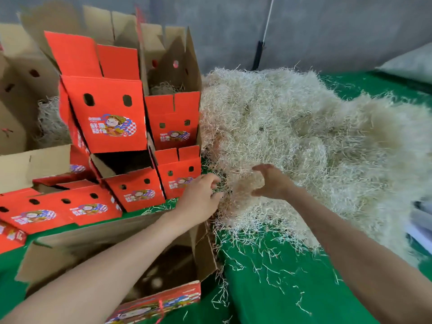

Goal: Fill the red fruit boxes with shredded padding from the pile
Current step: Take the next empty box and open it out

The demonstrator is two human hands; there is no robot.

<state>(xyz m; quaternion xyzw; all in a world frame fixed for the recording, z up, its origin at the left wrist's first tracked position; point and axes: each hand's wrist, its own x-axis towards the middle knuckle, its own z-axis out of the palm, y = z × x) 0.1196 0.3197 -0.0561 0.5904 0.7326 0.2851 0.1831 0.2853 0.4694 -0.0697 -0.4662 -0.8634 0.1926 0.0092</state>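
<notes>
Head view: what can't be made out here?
- Nearest open box: floor hidden by the left forearm and shadow, so fill level is unknown.
- Left hand: fingertips sunk in the padding pile, so grip is unclear.
- Box print: too blurred to read.
- Grey-blue things at the right edge: cut off and blurred, so unidentifiable.

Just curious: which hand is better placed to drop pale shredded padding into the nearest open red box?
Probably left hand: it's beside the red box; right hand is deeper in the pile.

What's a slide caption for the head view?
Left hand and right hand grab shreds from the pile beside stacked red boxes; an open box waits near.
</notes>
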